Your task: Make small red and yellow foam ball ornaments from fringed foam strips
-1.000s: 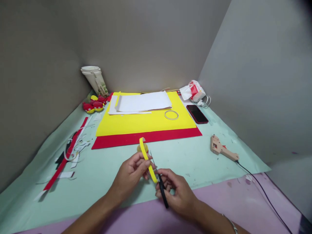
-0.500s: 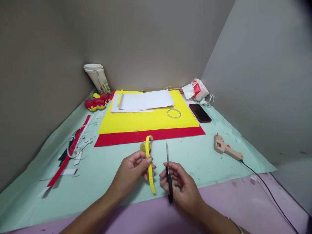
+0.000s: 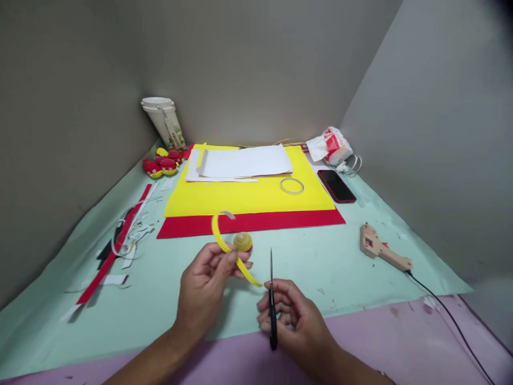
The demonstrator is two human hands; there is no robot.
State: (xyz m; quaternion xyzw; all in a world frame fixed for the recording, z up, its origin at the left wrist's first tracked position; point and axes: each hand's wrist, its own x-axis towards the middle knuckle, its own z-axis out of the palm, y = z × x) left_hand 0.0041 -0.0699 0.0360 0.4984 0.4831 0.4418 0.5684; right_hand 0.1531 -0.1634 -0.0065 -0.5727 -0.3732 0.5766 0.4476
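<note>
My left hand (image 3: pixel 206 280) pinches a narrow yellow strip (image 3: pixel 218 233) with a ridged surface between thumb and fingers. The strip's upper end curls over, showing a pale underside, and its lower end slants down towards the scissors. In my right hand (image 3: pixel 298 313) are black-handled scissors (image 3: pixel 273 315), blades together and pointing away from me. Just beyond my left fingertips, a small dome-shaped piece (image 3: pixel 242 241), yellow on top with red at its base, sits on the pale green cover.
Yellow sheets (image 3: pixel 240 200) over a red sheet (image 3: pixel 260 226) carry white paper (image 3: pixel 246 161) and a ring (image 3: pixel 292 186). A glue gun (image 3: pixel 385 250) and phone (image 3: pixel 336 186) lie right. Red strips and scraps (image 3: pixel 110 256) lie left, below small red-yellow pieces (image 3: pixel 160 164) and a leaning white cup (image 3: pixel 164 123).
The yellow strip has swung from nearly upright to a slant, its curled top going left and its lower end right. The scissors have come slightly nearer to me. The view has shifted a little.
</note>
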